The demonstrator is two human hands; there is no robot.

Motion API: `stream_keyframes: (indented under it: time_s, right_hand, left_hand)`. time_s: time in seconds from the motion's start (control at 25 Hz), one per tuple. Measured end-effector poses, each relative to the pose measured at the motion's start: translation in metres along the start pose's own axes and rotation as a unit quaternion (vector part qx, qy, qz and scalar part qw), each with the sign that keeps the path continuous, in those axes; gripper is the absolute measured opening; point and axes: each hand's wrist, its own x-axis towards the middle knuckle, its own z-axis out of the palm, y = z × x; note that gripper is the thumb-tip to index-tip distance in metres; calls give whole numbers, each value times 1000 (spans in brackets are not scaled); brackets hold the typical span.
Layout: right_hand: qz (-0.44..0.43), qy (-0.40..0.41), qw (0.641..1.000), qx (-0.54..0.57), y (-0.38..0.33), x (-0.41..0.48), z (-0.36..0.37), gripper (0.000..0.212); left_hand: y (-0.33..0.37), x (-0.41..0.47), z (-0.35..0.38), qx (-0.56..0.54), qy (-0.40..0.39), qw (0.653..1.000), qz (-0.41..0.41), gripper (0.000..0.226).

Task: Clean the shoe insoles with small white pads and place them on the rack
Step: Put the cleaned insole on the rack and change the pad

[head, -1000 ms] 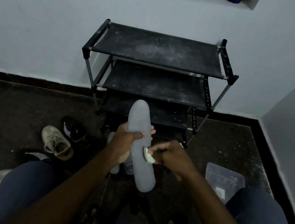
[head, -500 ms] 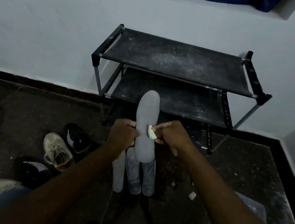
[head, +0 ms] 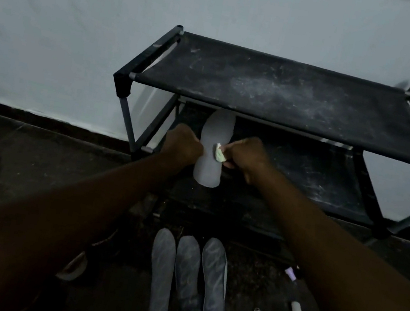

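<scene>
My left hand (head: 183,146) grips a grey insole (head: 214,140) by its left edge, holding it at the front of the black shoe rack (head: 286,93); the insole's tip reaches under the top shelf, over the middle shelf. My right hand (head: 245,159) pinches a small white pad (head: 219,155) against the insole's right edge. Three more grey insoles (head: 187,278) lie side by side on the dark floor below my arms.
A few small white pads (head: 297,308) lie on the floor at the right. A shoe (head: 74,266) shows partly under my left forearm. A white wall stands behind the rack, which has dusty fabric shelves.
Both hands have reached forward and up with the insole, from in front of the rack to its middle shelf. The view has moved closer to the rack.
</scene>
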Motion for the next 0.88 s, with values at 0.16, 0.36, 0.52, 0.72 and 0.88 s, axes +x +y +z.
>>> stream_keyframes:
  time_s: [0.16, 0.36, 0.52, 0.72, 0.88]
  right_hand:
    - [-18, 14, 1000, -17, 2, 36, 8, 29]
    - [-4, 29, 998, -50, 10, 64, 17, 29]
    - [-11, 48, 995, -87, 7, 68, 20, 28]
    - [-79, 78, 990, -86, 0, 41, 5, 11]
    - [-135, 78, 986, -63, 6, -2, -8, 7]
  left_hand:
    - [5, 25, 3, 26, 2, 1000, 5, 18]
    - [5, 38, 9, 36, 0, 999, 7, 16]
    - [4, 41, 11, 64, 1, 998, 25, 16]
    - [1, 30, 1, 79, 10, 996, 48, 21]
    - [-12, -9, -15, 49, 33, 994, 92, 30]
